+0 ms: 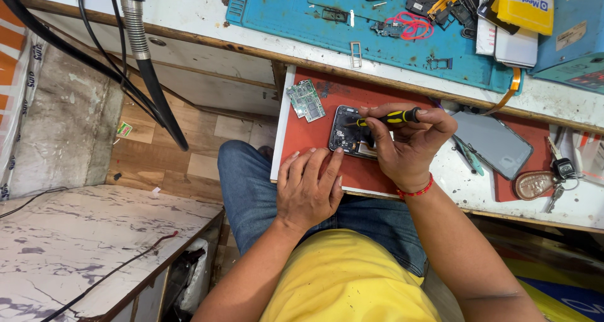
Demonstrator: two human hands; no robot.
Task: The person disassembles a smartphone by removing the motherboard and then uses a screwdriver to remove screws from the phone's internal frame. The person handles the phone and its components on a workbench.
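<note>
An opened phone body (346, 133) with its dark insides showing lies on a red pull-out board (302, 142). My right hand (409, 147) grips a small black and yellow screwdriver (393, 117), its tip resting on the phone's upper part. My left hand (308, 186) lies flat on the red board just below the phone, fingers spread and pressing near the phone's lower edge. A green circuit board (306, 100) sits loose on the red board to the left of the phone.
A dark phone screen panel (494, 144) lies right of my hand, with keys (560, 171) and a brown key fob (533, 185) beyond. A blue work mat (377, 29) with small parts and red wire sits on the bench above. Black cables (151, 83) hang left.
</note>
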